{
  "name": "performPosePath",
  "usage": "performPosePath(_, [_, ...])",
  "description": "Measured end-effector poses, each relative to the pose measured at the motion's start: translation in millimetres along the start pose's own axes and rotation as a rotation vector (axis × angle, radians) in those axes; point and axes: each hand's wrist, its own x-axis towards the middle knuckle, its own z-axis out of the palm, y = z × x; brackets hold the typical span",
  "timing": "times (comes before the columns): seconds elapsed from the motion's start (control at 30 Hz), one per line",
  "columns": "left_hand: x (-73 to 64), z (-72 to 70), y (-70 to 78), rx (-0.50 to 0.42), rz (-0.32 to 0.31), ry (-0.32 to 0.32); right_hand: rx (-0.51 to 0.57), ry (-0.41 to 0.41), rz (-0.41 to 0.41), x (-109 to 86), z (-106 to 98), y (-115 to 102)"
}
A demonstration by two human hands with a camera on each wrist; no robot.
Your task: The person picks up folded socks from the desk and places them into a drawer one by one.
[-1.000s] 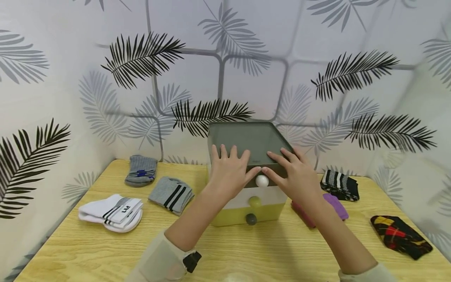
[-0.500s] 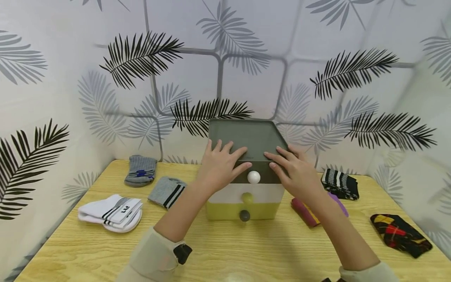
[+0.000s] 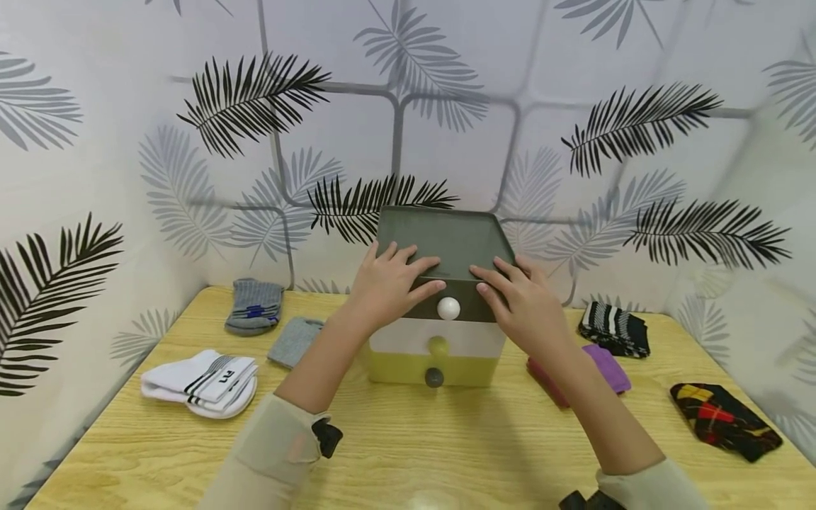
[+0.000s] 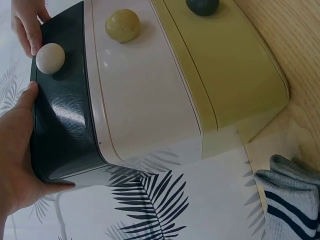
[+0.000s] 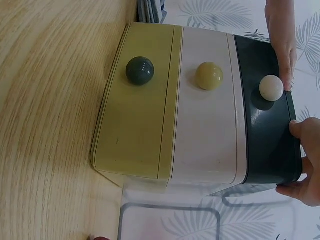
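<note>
A small three-drawer box stands on the table, its dark grey top drawer above a whitish one and a yellow-green one. Each drawer has a round knob. My left hand rests spread on the top's front left, thumb along the front edge near the white knob. On the front right lies my right hand, its fingers also spread, thumb at the front edge. In the left wrist view, one finger of the left hand reaches the box's side. In the right wrist view, the right hand touches the top corner and side.
Left of the box lie white socks, striped grey socks and ribbed grey socks. On the right are black-and-white socks, a purple folded item, a dark red item and plaid socks.
The box has shifted left and slightly back on the table, with both hands staying on its top. The hands have moved a little apart, the left one toward the left corner.
</note>
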Motion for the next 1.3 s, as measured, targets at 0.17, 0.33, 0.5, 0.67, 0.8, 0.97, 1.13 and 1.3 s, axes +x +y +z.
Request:
performPosePath(0.17, [4.8, 1.3, -2.0, 0.000, -0.011, 0.003, 0.015, -0.041, 0.032, 4.8, 2.9, 3.3])
performPosePath(0.33, [8.0, 2.5, -3.3, -0.008, -0.012, -0.003, 0.030, -0.054, 0.065, 5.8, 5.1, 5.5])
performPosePath(0.5, [9.9, 2.2, -6.4, -0.019, -0.003, 0.016, 0.018, -0.055, 0.068, 8.1, 5.2, 5.4])
performPosePath(0.67, [9.8, 1.4, -9.3, -0.027, -0.001, 0.022, -0.003, -0.066, 0.065, 10.6, 5.5, 4.0])
performPosePath(0.8, [9.2, 0.8, -9.6, -0.034, 0.003, 0.024, -0.006, -0.060, 0.064, 11.0, 6.0, 3.5])
performPosePath(0.97, [10.0, -0.5, -8.6, -0.026, 0.001, 0.002, -0.001, -0.063, 0.080, 10.3, 5.2, 2.9])
performPosePath(1.13, [15.8, -5.5, -10.3, -0.084, -0.023, -0.036, -0.002, -0.076, 0.087, 7.1, 5.6, 2.6])
performPosePath(1.3, [34.3, -18.1, -26.8, -0.080, -0.079, -0.015, 0.009, -0.076, 0.097, 7.5, 5.8, 2.8])
